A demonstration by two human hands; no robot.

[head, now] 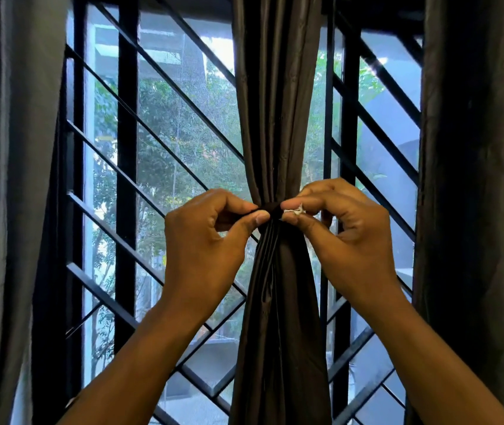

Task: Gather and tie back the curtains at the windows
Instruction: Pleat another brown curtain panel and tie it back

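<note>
A dark brown curtain hangs in the middle of the window, bunched into a narrow waist at hand height. A dark tie-back band wraps that waist. My left hand pinches the band's left end between thumb and forefinger. My right hand pinches the right end, where a small white fastener or knot shows between its fingertips. Both hands sit tight against the curtain, one on each side.
A grey curtain hangs at the left edge and another dark curtain at the right. Behind them is a window with a black grille of upright and slanted bars; trees and a building lie outside.
</note>
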